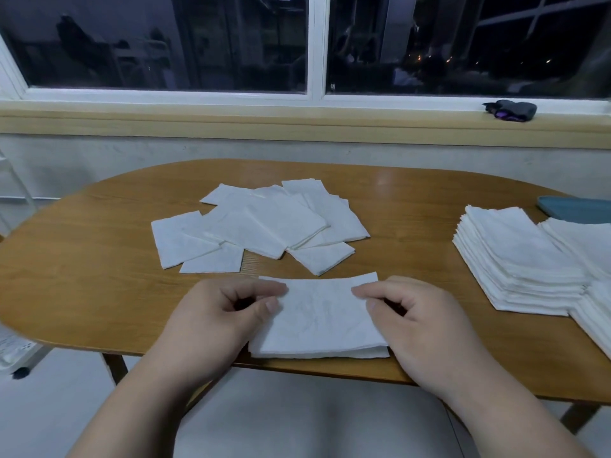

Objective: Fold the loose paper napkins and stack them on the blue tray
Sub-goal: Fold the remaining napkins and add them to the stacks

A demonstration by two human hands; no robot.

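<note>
Bottom centre of my feed, one napkin (317, 320) flat at the desk's (99, 276) near edge, left grip (224, 312) pinching its left side, right grip (416, 319) pinching its right side, loose pile (258, 226) mid-frame above it, folded stacks (515, 259) at right, blue tray (578, 209) peeking in at the right edge above those

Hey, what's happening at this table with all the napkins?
A person is folding paper napkins. The left hand and right hand each pinch one side of a napkin at the near edge of the wooden table. A loose pile waits in the middle. Neat stacks sit to the right, in front of a blue tray that only partly shows.
</note>
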